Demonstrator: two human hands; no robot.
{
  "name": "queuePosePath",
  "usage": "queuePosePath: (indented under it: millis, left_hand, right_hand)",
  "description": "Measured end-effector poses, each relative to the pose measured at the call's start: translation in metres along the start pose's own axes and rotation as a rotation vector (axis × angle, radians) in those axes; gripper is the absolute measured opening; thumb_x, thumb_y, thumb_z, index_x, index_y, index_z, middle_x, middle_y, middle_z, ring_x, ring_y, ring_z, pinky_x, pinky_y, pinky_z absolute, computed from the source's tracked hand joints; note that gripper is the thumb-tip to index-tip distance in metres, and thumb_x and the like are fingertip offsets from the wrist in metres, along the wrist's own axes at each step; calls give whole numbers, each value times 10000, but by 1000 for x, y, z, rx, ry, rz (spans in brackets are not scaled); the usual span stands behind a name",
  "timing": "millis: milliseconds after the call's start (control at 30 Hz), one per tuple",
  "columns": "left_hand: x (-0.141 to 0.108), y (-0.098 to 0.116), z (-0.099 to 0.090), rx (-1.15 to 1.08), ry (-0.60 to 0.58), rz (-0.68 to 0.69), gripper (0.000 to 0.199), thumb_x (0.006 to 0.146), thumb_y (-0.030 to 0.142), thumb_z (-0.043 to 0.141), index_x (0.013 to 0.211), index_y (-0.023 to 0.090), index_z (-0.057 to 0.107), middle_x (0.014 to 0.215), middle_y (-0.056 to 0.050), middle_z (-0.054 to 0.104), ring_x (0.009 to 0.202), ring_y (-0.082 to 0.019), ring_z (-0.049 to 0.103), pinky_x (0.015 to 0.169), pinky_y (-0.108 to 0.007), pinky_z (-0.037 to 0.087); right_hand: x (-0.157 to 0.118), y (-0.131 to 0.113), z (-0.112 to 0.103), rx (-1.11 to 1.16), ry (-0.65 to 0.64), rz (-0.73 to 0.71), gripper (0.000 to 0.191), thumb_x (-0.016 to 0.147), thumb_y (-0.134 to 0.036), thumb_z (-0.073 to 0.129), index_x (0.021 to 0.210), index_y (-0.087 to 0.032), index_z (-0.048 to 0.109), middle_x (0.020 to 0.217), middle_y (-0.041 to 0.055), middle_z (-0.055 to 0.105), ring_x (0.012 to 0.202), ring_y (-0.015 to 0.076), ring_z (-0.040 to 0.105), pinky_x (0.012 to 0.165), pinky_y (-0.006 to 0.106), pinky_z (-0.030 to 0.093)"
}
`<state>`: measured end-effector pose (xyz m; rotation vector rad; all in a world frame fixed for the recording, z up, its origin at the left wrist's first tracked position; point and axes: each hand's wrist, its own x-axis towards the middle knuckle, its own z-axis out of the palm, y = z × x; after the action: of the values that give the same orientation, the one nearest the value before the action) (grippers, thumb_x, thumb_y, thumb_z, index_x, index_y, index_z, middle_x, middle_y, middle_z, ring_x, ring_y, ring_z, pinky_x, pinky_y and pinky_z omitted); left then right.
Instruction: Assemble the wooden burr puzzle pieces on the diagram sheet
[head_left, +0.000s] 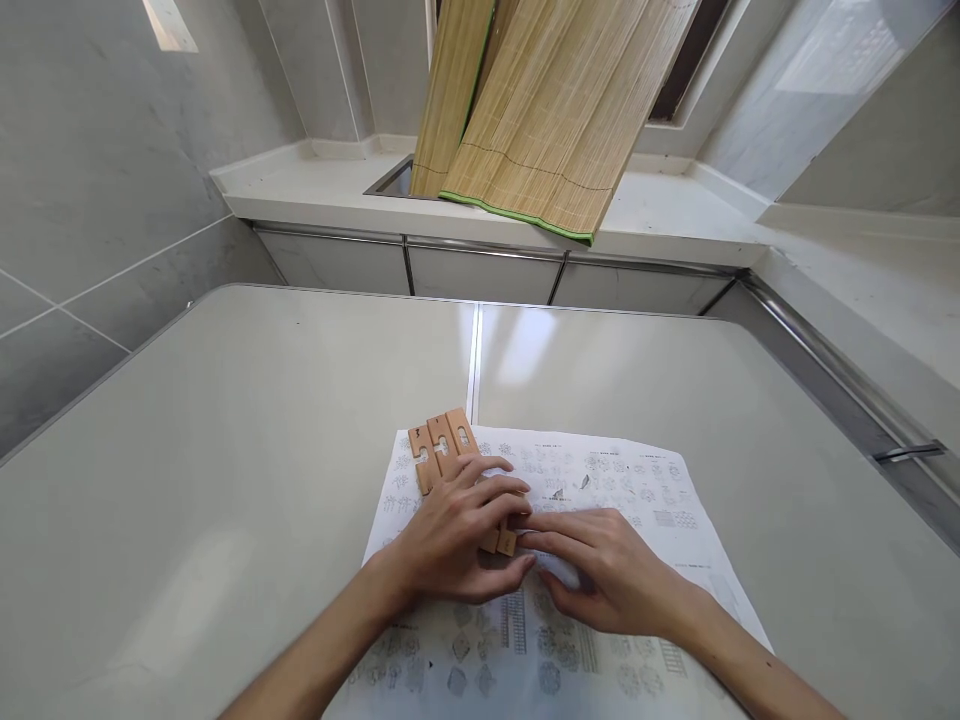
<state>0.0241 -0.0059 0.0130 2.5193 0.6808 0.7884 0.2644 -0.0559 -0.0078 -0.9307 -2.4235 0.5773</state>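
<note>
Several light-brown wooden puzzle pieces (442,437) with cut-out slots lie side by side on a large printed white sheet (637,470). My left hand (461,525) rests across them, palm down, with its fingers stretched out and its thumb apart on the near side. It hides the middle of the pieces. A small block end (507,542) shows below its fingers. My right hand (607,570) lies on the sheet to the right, fingers extended and thumb apart. Its fingertips reach the right end of the pieces and meet the left fingertips.
The sheet lies on a pale glossy table (300,430) with a seam down its middle. Beyond the table's far edge runs a white counter (322,185) with a sink (394,180). A bamboo mat (555,110) with green edging hangs over the counter edge.
</note>
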Motion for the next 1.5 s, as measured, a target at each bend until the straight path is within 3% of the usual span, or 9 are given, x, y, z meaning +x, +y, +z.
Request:
queuePosePath:
  millis: [200,267,367,467,567,700,1000,1267,1500]
  left_hand:
    - [4,-5,-11,-105,356,-210,166,1022,263,537,1083,229,688,1083,-67,761,1140,-259,635,1024,-458,519]
    - [3,-15,-16,-53,483,-319,259,1075,276,449,999,225,692,1017,-57,754,1097,-242,629,990,-427,516]
    - [0,-33,-25,50,577,-487,327,1090,306,414,948,226,697,1002,-48,744,1081,-236,617,964,-395,493]
    - [-5,-53,-34,100,635,-599,311,1073,335,445,926,232,699,1025,-46,743,1101,-236,611,978,-375,469]
    - [-10,-69,-38,65,669,-725,316,1052,381,466,917,236,713,1029,-50,741,1082,-244,613,957,-371,462]
    - [-13,-78,-35,-37,685,-817,325,1023,429,499,897,236,727,1029,-51,750,1070,-250,625,925,-363,463]
    - [-18,-78,-32,-77,721,-817,308,1003,417,514,873,225,717,1011,-53,755,1036,-249,651,957,-369,472]
    - [-23,-78,-32,-134,757,-809,317,993,436,511,866,221,706,997,-61,761,1014,-249,669,940,-371,488]
    - [-30,-75,-40,-198,732,-809,339,996,452,501,853,218,700,985,-58,772,982,-243,681,948,-365,497]
  right_hand:
    - [1,-2,-1,-22,-100,-9,520,917,-140,562,1420,-272,568,1472,106,666,1053,257,778,812,387,614]
    - [1,-3,1,-49,-111,-25,522,929,-134,544,1437,-255,551,1476,117,661,1016,243,779,790,380,608]
    - [1,-5,6,-110,-41,-75,490,965,-137,523,1446,-233,537,1459,122,670,923,220,770,695,352,582]
    - [0,-6,11,-170,69,-62,358,989,-139,520,1324,-230,607,1414,119,682,675,146,686,568,309,508]
    - [0,-4,15,-226,172,12,253,994,-128,519,1177,-231,659,1338,113,699,549,105,569,515,294,445]
    - [1,1,15,-249,160,75,280,1008,-148,507,1213,-254,667,1462,118,628,550,102,563,522,300,449]
    - [11,0,14,-254,-10,33,341,1017,-175,491,1317,-261,628,1594,120,539,691,153,688,613,330,518]
    - [34,-27,23,-311,-84,-11,400,1013,-195,521,1398,-266,605,1597,130,526,862,193,745,659,319,550]
    - [30,-47,23,-312,-68,2,447,1015,-163,488,1434,-290,581,1609,133,510,724,161,717,633,328,562]
